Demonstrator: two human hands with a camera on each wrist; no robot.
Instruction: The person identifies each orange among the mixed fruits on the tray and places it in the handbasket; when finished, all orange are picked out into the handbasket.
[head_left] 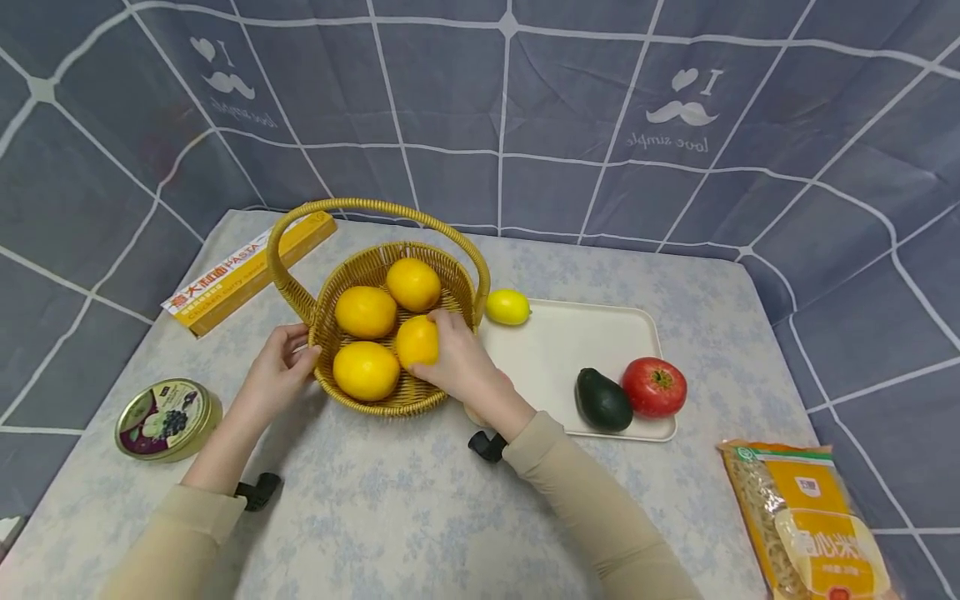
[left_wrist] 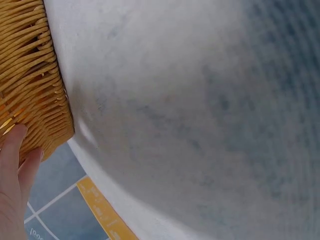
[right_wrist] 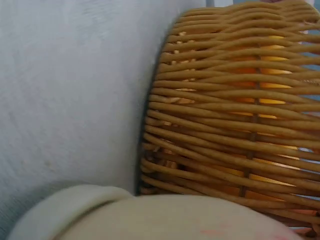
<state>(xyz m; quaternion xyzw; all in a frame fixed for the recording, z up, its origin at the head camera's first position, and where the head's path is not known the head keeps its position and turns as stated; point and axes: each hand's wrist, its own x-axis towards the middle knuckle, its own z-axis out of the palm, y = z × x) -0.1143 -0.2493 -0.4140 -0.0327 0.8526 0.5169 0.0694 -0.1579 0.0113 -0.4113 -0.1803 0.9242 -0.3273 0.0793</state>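
A yellow wicker basket with a tall arched handle stands left of the table's middle, holding several yellow-orange oranges. Inside it, my right hand grips the orange on the right, thumb at the near side and fingers over the top. My left hand holds the basket's left rim beside the handle's foot. In the left wrist view, fingertips lie against the woven wall. The right wrist view shows the basket's outer side close up; the right fingers are hidden there.
Right of the basket, a white tray bears a lemon, an avocado and a red pomegranate. A pasta box lies behind left, a round tin at left, a noodle bag at front right.
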